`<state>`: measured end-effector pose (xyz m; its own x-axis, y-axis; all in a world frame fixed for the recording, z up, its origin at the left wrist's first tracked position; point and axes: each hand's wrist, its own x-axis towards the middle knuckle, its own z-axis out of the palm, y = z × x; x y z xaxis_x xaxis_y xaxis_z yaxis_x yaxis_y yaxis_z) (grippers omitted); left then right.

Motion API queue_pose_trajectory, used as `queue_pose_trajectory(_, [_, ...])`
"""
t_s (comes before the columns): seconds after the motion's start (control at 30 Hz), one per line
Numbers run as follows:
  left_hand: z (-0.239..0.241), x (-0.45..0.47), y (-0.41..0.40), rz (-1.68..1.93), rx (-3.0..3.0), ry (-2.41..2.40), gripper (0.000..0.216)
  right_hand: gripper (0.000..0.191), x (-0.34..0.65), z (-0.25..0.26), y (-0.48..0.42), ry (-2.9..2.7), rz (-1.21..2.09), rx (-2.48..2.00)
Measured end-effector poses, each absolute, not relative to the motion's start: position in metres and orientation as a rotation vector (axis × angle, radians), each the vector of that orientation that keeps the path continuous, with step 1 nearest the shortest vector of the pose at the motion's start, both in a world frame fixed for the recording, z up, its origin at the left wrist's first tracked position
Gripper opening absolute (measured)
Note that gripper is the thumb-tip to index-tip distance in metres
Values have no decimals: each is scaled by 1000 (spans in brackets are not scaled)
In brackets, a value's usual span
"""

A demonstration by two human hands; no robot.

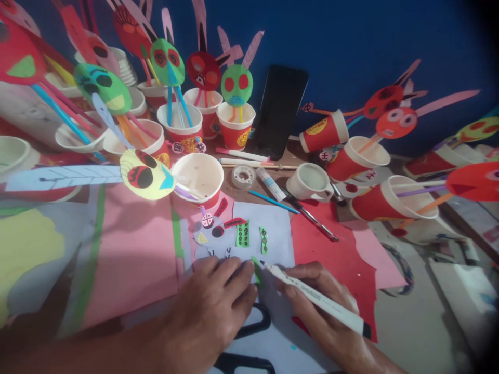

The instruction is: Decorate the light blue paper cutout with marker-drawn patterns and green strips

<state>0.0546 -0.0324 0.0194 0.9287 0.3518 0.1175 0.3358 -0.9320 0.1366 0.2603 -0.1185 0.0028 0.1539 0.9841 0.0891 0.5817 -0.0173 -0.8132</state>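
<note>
My right hand (327,311) is closed around a white marker (315,296), its dark tip pointing left beside a small green paper piece (256,270). The fingers of my left hand (218,301) lie on the light blue paper (273,218), index fingertip at that green piece's edge. Black scissor handles (257,319) show beside and below my left hand; the blades are hidden. Above my fingers lie two green paper pieces with black drawn marks, a dotted one (243,235) and a narrow one (264,240), and a blue paper face (208,234) with red and black parts.
Red paper cups (237,127) with paper faces on straws line the back. A black phone (283,109) leans on the blue wall. Nearer are a tape roll (244,177), a glue tube (271,184), a white mug (310,182), a paintbrush (315,221) and red paper (335,259).
</note>
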Motion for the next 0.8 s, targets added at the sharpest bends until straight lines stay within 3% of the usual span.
queue_pose_trajectory(0.8, [22,57,-31,159,2976,517,25,3,261,1,-119,-1542,609,-1725])
